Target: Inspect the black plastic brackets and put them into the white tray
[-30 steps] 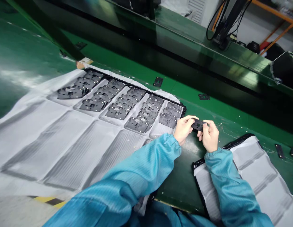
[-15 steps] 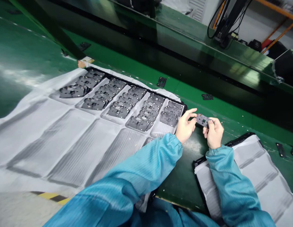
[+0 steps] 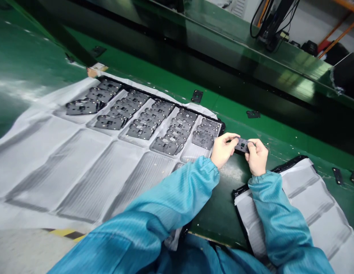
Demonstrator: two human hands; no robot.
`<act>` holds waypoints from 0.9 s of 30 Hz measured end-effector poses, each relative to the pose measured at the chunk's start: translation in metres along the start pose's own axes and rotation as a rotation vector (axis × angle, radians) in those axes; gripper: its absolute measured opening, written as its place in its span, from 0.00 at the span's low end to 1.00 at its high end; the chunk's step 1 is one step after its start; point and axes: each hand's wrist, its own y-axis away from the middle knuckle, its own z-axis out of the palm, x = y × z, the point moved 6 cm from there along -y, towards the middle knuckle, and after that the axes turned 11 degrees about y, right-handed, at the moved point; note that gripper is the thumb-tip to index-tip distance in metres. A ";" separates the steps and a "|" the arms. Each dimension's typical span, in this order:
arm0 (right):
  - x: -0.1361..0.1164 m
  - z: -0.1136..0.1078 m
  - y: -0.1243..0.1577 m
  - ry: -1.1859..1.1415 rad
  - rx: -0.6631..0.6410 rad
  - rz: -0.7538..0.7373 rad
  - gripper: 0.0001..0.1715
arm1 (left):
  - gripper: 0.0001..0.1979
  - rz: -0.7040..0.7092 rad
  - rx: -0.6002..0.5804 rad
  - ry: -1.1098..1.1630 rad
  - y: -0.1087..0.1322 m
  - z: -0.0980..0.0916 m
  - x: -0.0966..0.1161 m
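Note:
Between my two hands is a small flat black plate point(image 3: 242, 145) with a square hole and small cutouts. My left hand point(image 3: 223, 149) pinches its left end between thumb and fingers. Its right end is gripped by my right hand point(image 3: 257, 155), thumb on top. The plate is held above the green table, just off the right corner of a large tray point(image 3: 76, 133) lined with white sheeting. Overlapping black plates point(image 3: 207, 133) of the same kind lie in the tray's far row of compartments, several in each.
A second lined tray point(image 3: 311, 194) lies at the right, under my right forearm. Loose plates rest on the green table point(image 3: 213, 217): one point(image 3: 197, 96) behind the large tray, another point(image 3: 253, 114) farther right, and several at the right edge. A dark green post point(image 3: 59, 38) rises at the back left.
My left hand has closed on the left end of the plate; before, its fingers were spread beside it. The right hand keeps its grip. The view has shifted slightly.

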 end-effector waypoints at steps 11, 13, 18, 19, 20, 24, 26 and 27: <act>-0.002 0.000 0.000 0.004 -0.004 0.011 0.14 | 0.12 -0.062 -0.014 0.030 0.000 0.002 -0.001; -0.003 0.001 0.001 0.014 -0.022 0.010 0.14 | 0.11 -0.066 0.020 0.035 0.000 -0.001 -0.001; -0.004 0.003 0.002 0.026 -0.043 0.001 0.14 | 0.11 -0.099 0.056 0.054 0.000 -0.003 -0.001; -0.005 0.003 0.002 0.026 -0.049 -0.003 0.14 | 0.11 -0.106 0.065 0.058 0.000 -0.003 -0.001; -0.005 0.004 0.003 0.026 -0.057 -0.008 0.13 | 0.10 -0.110 0.076 0.060 0.000 -0.004 -0.002; -0.006 0.004 0.004 0.035 -0.077 -0.029 0.11 | 0.07 -0.080 0.109 0.044 -0.001 -0.008 -0.002; -0.005 0.004 0.005 0.034 -0.086 -0.009 0.11 | 0.07 -0.055 0.100 0.026 -0.001 -0.008 -0.001; -0.005 0.004 0.005 0.025 -0.090 0.007 0.12 | 0.07 -0.046 0.098 0.018 -0.002 -0.008 0.000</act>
